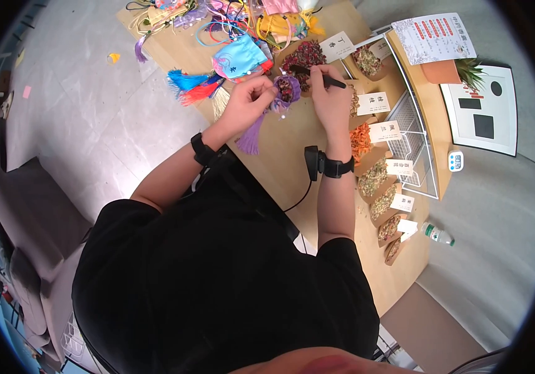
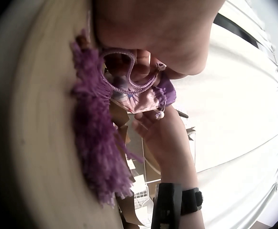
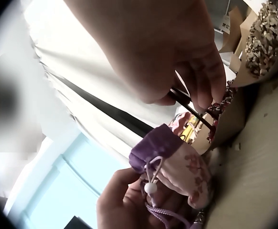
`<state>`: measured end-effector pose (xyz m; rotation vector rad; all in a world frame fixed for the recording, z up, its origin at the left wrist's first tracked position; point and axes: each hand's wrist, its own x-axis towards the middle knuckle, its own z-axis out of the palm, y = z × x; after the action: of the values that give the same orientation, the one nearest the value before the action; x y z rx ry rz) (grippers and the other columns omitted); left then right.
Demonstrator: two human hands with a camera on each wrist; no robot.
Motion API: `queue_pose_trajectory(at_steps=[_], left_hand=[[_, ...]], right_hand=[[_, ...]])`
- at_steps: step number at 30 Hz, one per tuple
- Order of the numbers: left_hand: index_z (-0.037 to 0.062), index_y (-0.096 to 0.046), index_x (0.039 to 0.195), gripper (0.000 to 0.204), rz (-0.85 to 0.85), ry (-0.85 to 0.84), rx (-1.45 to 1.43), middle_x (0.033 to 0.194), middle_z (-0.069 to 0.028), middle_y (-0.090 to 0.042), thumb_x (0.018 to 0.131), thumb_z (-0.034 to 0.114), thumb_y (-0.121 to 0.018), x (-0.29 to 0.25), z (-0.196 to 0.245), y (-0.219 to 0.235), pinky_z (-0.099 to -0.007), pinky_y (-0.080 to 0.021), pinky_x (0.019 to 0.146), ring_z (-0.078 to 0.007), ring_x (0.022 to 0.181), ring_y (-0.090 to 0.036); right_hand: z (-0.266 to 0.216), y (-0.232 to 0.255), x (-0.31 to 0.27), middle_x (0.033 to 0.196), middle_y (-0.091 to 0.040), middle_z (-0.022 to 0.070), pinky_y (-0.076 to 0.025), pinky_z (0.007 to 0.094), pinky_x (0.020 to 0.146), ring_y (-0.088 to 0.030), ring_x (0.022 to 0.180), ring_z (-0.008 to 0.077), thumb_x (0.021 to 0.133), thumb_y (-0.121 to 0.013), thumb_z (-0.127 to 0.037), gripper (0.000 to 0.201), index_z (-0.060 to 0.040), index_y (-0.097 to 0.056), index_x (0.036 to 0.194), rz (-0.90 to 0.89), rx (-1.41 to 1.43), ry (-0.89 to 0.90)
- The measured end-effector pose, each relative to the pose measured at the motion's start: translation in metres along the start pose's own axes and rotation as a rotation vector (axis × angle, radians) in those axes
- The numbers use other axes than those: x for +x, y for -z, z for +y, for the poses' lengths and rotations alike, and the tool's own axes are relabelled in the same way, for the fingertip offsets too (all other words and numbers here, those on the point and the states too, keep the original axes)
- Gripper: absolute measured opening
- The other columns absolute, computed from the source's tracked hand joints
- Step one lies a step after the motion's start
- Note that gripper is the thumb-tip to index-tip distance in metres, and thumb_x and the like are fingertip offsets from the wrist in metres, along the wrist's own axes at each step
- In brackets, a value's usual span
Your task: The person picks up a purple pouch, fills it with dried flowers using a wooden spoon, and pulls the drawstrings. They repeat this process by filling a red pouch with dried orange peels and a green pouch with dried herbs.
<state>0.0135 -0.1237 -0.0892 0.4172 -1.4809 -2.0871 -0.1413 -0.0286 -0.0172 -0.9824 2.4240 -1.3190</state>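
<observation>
My left hand (image 1: 250, 101) grips a small drawstring pouch (image 3: 184, 167) by its side. The pouch has a pale pink flowered body, a purple frilled mouth, a white bead (image 3: 150, 188) and a purple cord (image 2: 138, 88). Its mouth gapes upward, with dark red dried bits inside in the head view. A purple tassel (image 1: 249, 138) hangs below that hand. To the right, my right hand (image 1: 331, 103) pinches a slim black tool (image 3: 192, 110). The tool's far end dips into dark red dried flowers (image 1: 308, 55) in a kraft-paper tray, and its tip is hidden there.
Several paper trays of dried herbs, such as orange pieces (image 1: 361, 142), run along the table's right side with labelled cards (image 1: 384, 131). A blue pouch (image 1: 241, 57) and colourful tassels lie at upper left. A white wire rack (image 1: 412, 134) and water bottle (image 1: 437, 234) stand rightward.
</observation>
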Motion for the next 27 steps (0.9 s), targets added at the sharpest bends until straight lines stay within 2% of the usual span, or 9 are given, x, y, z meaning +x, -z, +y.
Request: queue_pose_trajectory(at_steps=[5,8,12,15,19,22,25,27], left_hand=[[0.0033,-0.058,0.084,0.015,-0.013,-0.018,0.023,0.066,0.0085,-0.046,0.097,0.009,-0.059,-0.001,0.001,0.0,-0.021,-0.029,0.055,0.001,0.061,-0.039],[0.0033,-0.058,0.084,0.014,-0.021,-0.022,0.036,0.067,0.0085,-0.046,0.097,0.009,-0.059,0.0,0.002,0.002,-0.0211,-0.029,0.055,0.001,0.061,-0.039],[0.0032,-0.058,0.084,0.014,-0.009,-0.03,0.043,0.066,0.0084,-0.046,0.097,0.008,-0.059,0.0,0.002,0.0,-0.0214,-0.029,0.054,0.0008,0.061,-0.039],[0.0036,-0.058,0.085,0.015,-0.005,-0.007,0.041,0.065,0.007,-0.047,0.098,0.011,-0.057,0.0,0.003,0.0,-0.021,-0.03,0.056,-0.0009,0.06,-0.04],[0.0042,-0.058,0.086,0.016,-0.004,0.029,0.045,0.065,0.0065,-0.048,0.099,0.013,-0.056,-0.001,0.002,0.0,-0.0205,-0.031,0.057,-0.0016,0.06,-0.041],[0.0044,-0.058,0.086,0.016,-0.009,0.042,0.025,0.065,0.0065,-0.048,0.099,0.013,-0.056,-0.001,0.002,0.0,-0.0202,-0.031,0.057,-0.0016,0.06,-0.042],[0.0026,-0.059,0.085,0.013,-0.003,0.014,-0.004,0.066,0.0072,-0.049,0.097,0.009,-0.059,0.0,-0.002,0.001,-0.0211,-0.031,0.054,0.0002,0.06,-0.041],[0.0025,-0.059,0.085,0.014,-0.001,0.016,-0.008,0.066,0.0071,-0.05,0.097,0.009,-0.059,0.0,-0.002,0.002,-0.0212,-0.031,0.054,0.0002,0.06,-0.042]], right_hand=[[0.013,-0.007,0.002,0.069,-0.066,0.0098,-0.049,0.0313,0.059,-0.062,0.059,0.0159,0.094,-0.062,-0.019,0.018,-0.0014,-0.065,0.094,0.03,-0.064,0.094],[0.008,0.0,-0.004,0.069,-0.066,0.0075,-0.048,0.0286,0.058,-0.061,0.06,0.0127,0.095,-0.06,-0.016,0.016,-0.0012,-0.064,0.094,0.062,0.024,0.084],[-0.021,0.024,-0.026,0.071,-0.065,0.0027,-0.046,0.0207,0.059,-0.06,0.064,0.0059,0.098,-0.058,-0.013,0.014,-0.0006,-0.063,0.096,0.061,0.257,0.051],[-0.038,0.034,-0.049,0.071,-0.065,0.0034,-0.047,0.0211,0.06,-0.06,0.064,0.0066,0.098,-0.058,-0.013,0.014,0.0002,-0.063,0.096,0.033,0.297,0.046],[-0.035,0.033,-0.043,0.073,-0.066,0.0042,-0.048,0.0221,0.061,-0.061,0.065,0.0077,0.096,-0.06,-0.011,0.013,0.0011,-0.064,0.095,0.103,0.292,0.046],[-0.019,0.023,-0.021,0.072,-0.067,0.0047,-0.048,0.0238,0.06,-0.061,0.063,0.0089,0.095,-0.061,-0.014,0.014,-0.0005,-0.065,0.095,0.079,0.136,0.11],[-0.009,0.012,-0.007,0.069,-0.066,0.0067,-0.048,0.0268,0.059,-0.061,0.06,0.0117,0.093,-0.063,-0.018,0.015,-0.0035,-0.066,0.096,-0.026,-0.002,0.063],[0.013,0.001,-0.001,0.066,-0.065,0.0098,-0.048,0.03,0.059,-0.062,0.059,0.0153,0.092,-0.064,-0.021,0.016,-0.0053,-0.066,0.096,-0.03,-0.027,0.113]])
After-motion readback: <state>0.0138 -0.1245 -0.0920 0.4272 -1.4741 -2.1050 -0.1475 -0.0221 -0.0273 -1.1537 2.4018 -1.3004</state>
